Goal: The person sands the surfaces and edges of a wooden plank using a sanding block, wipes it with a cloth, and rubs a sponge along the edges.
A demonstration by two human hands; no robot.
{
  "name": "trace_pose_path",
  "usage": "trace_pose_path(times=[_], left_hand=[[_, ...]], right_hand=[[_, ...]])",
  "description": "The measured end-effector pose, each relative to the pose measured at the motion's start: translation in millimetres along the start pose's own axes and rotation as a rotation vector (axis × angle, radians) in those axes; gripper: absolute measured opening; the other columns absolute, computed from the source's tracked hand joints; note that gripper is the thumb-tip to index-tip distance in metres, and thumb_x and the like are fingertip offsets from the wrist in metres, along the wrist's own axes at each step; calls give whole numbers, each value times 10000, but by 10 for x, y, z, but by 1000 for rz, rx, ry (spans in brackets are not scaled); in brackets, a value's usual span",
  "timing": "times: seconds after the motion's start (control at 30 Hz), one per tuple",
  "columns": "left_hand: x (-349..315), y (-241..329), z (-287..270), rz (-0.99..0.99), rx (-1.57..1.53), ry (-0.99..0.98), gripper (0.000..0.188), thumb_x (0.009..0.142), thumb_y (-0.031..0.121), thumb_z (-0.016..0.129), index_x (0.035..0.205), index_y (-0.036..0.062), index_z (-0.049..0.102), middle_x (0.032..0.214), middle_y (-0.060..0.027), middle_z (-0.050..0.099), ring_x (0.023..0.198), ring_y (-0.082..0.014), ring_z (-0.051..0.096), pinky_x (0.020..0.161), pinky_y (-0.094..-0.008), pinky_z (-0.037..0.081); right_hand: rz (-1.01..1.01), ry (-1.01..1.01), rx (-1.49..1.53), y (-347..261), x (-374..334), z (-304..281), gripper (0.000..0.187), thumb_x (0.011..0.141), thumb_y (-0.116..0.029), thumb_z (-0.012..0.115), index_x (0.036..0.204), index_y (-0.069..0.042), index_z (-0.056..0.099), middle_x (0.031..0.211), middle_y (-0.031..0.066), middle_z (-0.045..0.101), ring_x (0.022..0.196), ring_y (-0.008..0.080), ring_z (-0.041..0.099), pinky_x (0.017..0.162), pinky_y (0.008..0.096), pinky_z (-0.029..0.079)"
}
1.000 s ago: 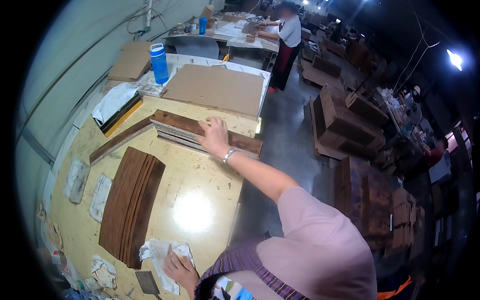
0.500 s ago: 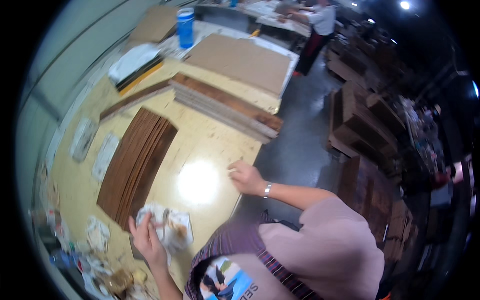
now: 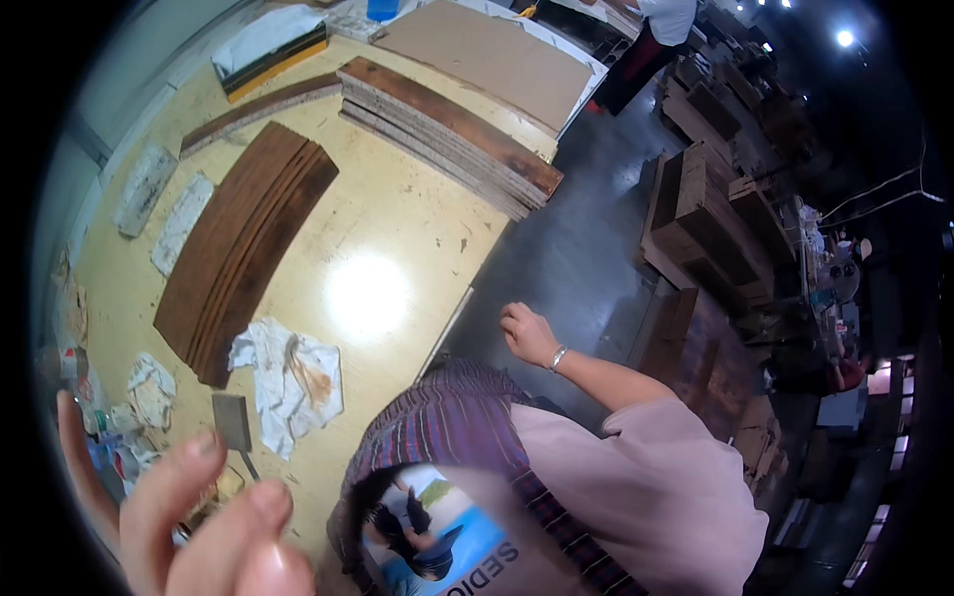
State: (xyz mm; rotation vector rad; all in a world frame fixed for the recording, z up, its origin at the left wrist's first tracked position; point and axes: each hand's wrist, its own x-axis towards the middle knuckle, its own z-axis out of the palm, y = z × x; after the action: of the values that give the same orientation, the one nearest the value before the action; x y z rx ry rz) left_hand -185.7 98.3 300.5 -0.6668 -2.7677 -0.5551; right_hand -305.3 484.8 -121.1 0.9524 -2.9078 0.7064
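Close to the camera at the lower left, my left hand is raised with its fingers apart and nothing in them. Beyond its fingertips lies a crumpled, brown-stained white cloth on the yellowish table. A small grey rectangular block rests between that hand and the cloth. My right hand hangs just past the table's right edge, its fingers curled in and seemingly holding nothing. Left of the middle sits a stack of curved brown wooden slats, its near end touching the cloth.
Brown boards with pale edges lie stacked across the table's far part, near a large flat cardboard sheet. Two whitish pads lie left of the slats. Bottles and bags crowd the left edge. Boards are piled beyond the aisle; another person stands far off.
My left hand has left the cloth and risen toward the camera. My right hand has moved from above the table to beyond its edge. The view has shifted, too.
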Motion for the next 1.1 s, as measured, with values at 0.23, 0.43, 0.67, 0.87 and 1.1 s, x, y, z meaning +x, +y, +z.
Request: trace_pose_path(times=[0.23, 0.43, 0.67, 0.87, 1.1], left_hand=[[85, 186, -218, 118, 18, -262, 310, 855, 138, 565, 1141, 26, 599, 1048, -212, 645, 826, -328, 642, 779, -510, 481], [96, 289, -70, -44, -23, -219, 318, 866, 156, 557, 1158, 32, 591, 1060, -207, 641, 845, -321, 636, 782, -493, 483], [-20, 362, 63, -267, -57, -164, 329, 880, 177, 547, 1177, 40, 582, 1074, -200, 636, 867, -313, 629, 785, -474, 485], [369, 512, 354, -422, -81, -62, 338, 892, 194, 540, 1193, 46, 574, 1086, -194, 632, 886, -306, 624, 788, -457, 488], [618, 584, 530, -572, -118, -7, 349, 905, 215, 530, 1212, 53, 565, 1100, -187, 628, 909, -298, 617, 791, -438, 490]], right_hand=[[42, -63, -7, 153, -54, 138, 75, 748, -8, 610, 821, -28, 610, 1004, 78, 601, 933, 277, 590, 733, 387, 520], [-33, -52, 87, 58, 152, 52, 98, 755, -5, 621, 849, -34, 625, 987, 80, 611, 921, 280, 609, 742, 379, 526], [-310, 19, 358, -465, 798, -251, 135, 744, 26, 640, 867, -27, 629, 985, 77, 626, 880, 263, 641, 704, 342, 538], [-438, -7, 482, -518, 1230, -158, 128, 774, 11, 649, 898, -19, 641, 991, 107, 635, 878, 277, 642, 718, 349, 532], [-529, -81, 517, -429, 1546, 99, 89, 759, 19, 626, 839, -19, 616, 954, 88, 614, 857, 255, 627, 688, 347, 530]])
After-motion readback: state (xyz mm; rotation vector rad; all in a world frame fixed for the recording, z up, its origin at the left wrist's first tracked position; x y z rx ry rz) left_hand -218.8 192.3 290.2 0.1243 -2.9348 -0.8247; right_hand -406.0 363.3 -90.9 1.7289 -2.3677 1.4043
